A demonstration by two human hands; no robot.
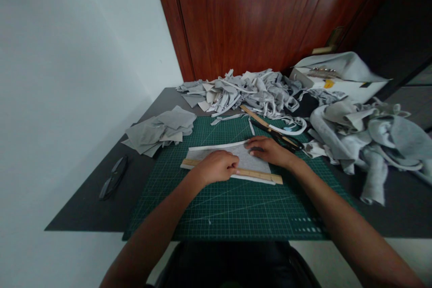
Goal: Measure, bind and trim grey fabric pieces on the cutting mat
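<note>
Wooden ruler [256, 173] along fabric piece [248, 159] edge

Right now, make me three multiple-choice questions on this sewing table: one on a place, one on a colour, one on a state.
1. Where do the scissors lie?
A. right of the right hand
B. on the floor
C. under the mat

2. What colour is the cutting mat?
A. red
B. green
C. white

3. What is the left hand doing?
A. hanging in the air
B. holding scissors
C. pressing on the wooden ruler

Answers: A, they lie beside that hand; B, a green grid; C, it rests on the ruler over the grey fabric piece.
</note>
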